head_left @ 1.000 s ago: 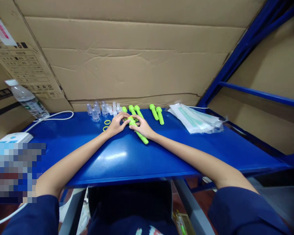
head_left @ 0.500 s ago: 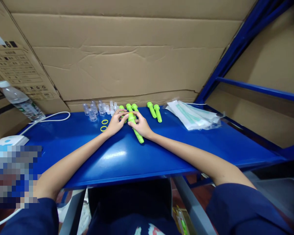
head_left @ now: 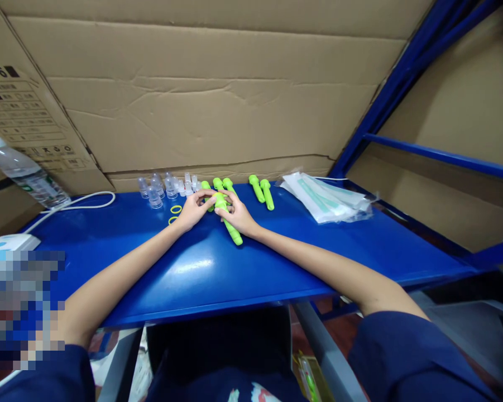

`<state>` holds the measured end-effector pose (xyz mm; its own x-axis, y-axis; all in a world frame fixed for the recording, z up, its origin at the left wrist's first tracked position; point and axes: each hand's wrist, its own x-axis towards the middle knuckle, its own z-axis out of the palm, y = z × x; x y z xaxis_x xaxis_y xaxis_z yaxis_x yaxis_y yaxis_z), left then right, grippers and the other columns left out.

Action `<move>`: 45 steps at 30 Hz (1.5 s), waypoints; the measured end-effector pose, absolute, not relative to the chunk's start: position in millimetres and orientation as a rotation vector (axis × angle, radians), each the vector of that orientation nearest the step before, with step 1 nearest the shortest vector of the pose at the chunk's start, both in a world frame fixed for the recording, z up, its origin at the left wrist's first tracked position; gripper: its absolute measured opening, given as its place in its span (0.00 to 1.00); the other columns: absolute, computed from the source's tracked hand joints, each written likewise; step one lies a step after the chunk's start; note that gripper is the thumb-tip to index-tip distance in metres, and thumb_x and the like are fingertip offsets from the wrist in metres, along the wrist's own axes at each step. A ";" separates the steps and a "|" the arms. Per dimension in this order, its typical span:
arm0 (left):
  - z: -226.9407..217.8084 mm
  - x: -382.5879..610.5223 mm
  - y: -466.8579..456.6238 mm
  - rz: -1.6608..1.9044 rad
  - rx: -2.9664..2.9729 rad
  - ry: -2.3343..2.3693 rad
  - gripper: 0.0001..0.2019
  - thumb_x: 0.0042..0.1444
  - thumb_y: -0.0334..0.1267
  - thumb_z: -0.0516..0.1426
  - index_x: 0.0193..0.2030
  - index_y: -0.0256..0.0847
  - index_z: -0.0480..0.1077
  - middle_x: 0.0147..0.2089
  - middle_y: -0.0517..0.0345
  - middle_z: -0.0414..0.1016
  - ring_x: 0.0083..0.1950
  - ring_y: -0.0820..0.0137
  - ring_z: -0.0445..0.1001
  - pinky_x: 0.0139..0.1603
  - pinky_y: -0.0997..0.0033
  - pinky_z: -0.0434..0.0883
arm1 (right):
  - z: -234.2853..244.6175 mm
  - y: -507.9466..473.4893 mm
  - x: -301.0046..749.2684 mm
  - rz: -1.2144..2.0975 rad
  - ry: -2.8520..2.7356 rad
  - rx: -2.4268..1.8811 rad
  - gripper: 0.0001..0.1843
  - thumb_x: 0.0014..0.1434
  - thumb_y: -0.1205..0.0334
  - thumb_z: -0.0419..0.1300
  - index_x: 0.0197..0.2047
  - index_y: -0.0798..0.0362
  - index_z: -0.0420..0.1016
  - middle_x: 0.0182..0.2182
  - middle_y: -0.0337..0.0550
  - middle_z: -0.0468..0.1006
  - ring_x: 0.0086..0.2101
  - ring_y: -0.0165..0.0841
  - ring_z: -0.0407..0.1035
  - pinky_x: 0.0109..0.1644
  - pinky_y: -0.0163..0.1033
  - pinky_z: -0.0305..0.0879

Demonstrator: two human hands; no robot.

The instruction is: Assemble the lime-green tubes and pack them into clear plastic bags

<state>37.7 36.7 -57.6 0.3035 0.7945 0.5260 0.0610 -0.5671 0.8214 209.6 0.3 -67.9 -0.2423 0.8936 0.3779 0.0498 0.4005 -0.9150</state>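
Observation:
Both my hands meet over a lime-green plastic tube that lies on the blue shelf. My right hand grips the tube near its wide head. My left hand pinches at that same head, where a thin yellow ring seems stretched between the fingertips. Two loose yellow rings lie just left of my left hand. More green tubes lie behind and to the right.
Several small clear caps stand at the back of the shelf. A stack of sealed clear pouches lies to the right. A water bottle, a white cable and a white device are at the left. Cardboard walls the back.
The camera has shifted slightly, so everything sits a little further left. My hands stay on the same green tube, with the fingers working at its head.

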 end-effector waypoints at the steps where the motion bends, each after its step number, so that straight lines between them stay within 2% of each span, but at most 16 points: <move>1: -57.3 38.5 36.5 1.335 1.838 0.759 0.21 0.52 0.55 0.66 0.40 0.37 0.77 0.48 0.46 0.80 0.49 0.62 0.78 0.55 0.61 0.74 | -68.2 1.2 209.9 1.018 -1.615 -0.851 0.33 0.55 0.60 0.63 0.62 0.48 0.59 0.55 0.50 0.70 0.33 0.29 0.74 0.32 0.36 0.77; 4: -57.2 40.8 35.5 1.386 1.748 0.764 0.22 0.47 0.55 0.69 0.39 0.38 0.78 0.46 0.47 0.81 0.50 0.61 0.78 0.56 0.59 0.73 | -67.7 2.7 210.8 1.036 -1.622 -0.854 0.34 0.54 0.60 0.63 0.63 0.47 0.60 0.61 0.51 0.66 0.33 0.28 0.74 0.32 0.35 0.77; 10: -57.4 39.0 37.1 1.420 1.778 0.801 0.21 0.45 0.56 0.69 0.36 0.38 0.78 0.41 0.49 0.81 0.45 0.63 0.79 0.52 0.60 0.75 | -61.9 -2.0 212.1 0.994 -1.696 -0.800 0.34 0.54 0.61 0.62 0.64 0.45 0.63 0.61 0.48 0.67 0.30 0.26 0.72 0.31 0.36 0.77; 12: -55.3 38.1 35.7 1.451 1.866 0.817 0.19 0.48 0.55 0.68 0.35 0.39 0.79 0.40 0.50 0.81 0.44 0.63 0.79 0.51 0.60 0.75 | -60.1 -4.6 212.0 0.975 -1.702 -0.820 0.34 0.55 0.61 0.62 0.65 0.44 0.64 0.59 0.47 0.70 0.29 0.27 0.72 0.31 0.37 0.76; 15: -50.0 39.2 28.8 1.500 2.007 0.855 0.16 0.55 0.52 0.64 0.35 0.40 0.79 0.40 0.50 0.81 0.43 0.64 0.78 0.50 0.61 0.74 | -58.9 -7.5 211.6 0.946 -1.679 -0.874 0.33 0.56 0.61 0.61 0.65 0.46 0.63 0.49 0.45 0.76 0.28 0.29 0.72 0.31 0.38 0.77; 18: -45.7 42.6 19.9 1.535 2.087 0.892 0.14 0.59 0.49 0.62 0.37 0.40 0.79 0.42 0.50 0.81 0.45 0.64 0.78 0.52 0.62 0.74 | -60.0 -7.7 211.2 0.929 -1.659 -0.883 0.32 0.55 0.60 0.61 0.64 0.47 0.64 0.45 0.44 0.77 0.27 0.30 0.72 0.31 0.39 0.77; 23: -50.6 47.1 16.9 1.470 2.023 0.880 0.16 0.57 0.50 0.63 0.41 0.38 0.77 0.45 0.50 0.81 0.47 0.64 0.78 0.52 0.63 0.74 | -65.2 -3.2 210.4 0.934 -1.640 -0.908 0.30 0.55 0.58 0.63 0.60 0.49 0.64 0.42 0.44 0.76 0.25 0.29 0.71 0.28 0.38 0.76; 28: -59.5 46.8 24.4 1.377 1.842 0.820 0.22 0.52 0.56 0.66 0.42 0.37 0.75 0.42 0.50 0.81 0.45 0.63 0.80 0.46 0.64 0.76 | -67.5 -2.1 210.6 0.900 -1.660 -0.933 0.32 0.56 0.58 0.62 0.63 0.49 0.61 0.47 0.47 0.75 0.28 0.30 0.73 0.28 0.36 0.75; 33: -55.3 47.4 21.2 1.409 1.864 0.829 0.20 0.52 0.54 0.66 0.39 0.37 0.75 0.41 0.50 0.80 0.44 0.64 0.79 0.47 0.64 0.76 | -68.0 -4.3 210.0 0.778 -1.656 -0.929 0.32 0.57 0.58 0.62 0.63 0.49 0.63 0.53 0.51 0.73 0.40 0.36 0.76 0.36 0.38 0.77; 35: -53.4 47.9 18.4 1.435 1.869 0.841 0.20 0.52 0.53 0.66 0.38 0.37 0.76 0.40 0.51 0.80 0.44 0.64 0.79 0.48 0.63 0.76 | -68.4 -4.6 209.2 0.762 -1.664 -0.927 0.30 0.56 0.57 0.62 0.62 0.49 0.64 0.55 0.52 0.71 0.42 0.38 0.75 0.36 0.39 0.78; 41: -56.2 51.1 15.5 1.542 1.907 0.901 0.20 0.53 0.54 0.65 0.37 0.37 0.77 0.38 0.52 0.78 0.39 0.66 0.78 0.45 0.64 0.76 | -66.4 -5.2 208.1 0.775 -1.655 -0.932 0.28 0.56 0.49 0.64 0.57 0.50 0.66 0.55 0.52 0.72 0.31 0.31 0.75 0.28 0.36 0.74; 45: -59.4 53.8 13.5 1.604 1.914 0.970 0.19 0.55 0.55 0.64 0.38 0.38 0.77 0.39 0.52 0.79 0.38 0.67 0.78 0.43 0.66 0.75 | -64.3 -7.1 208.5 0.759 -1.641 -0.953 0.28 0.55 0.48 0.65 0.54 0.50 0.64 0.54 0.52 0.73 0.24 0.27 0.74 0.25 0.35 0.71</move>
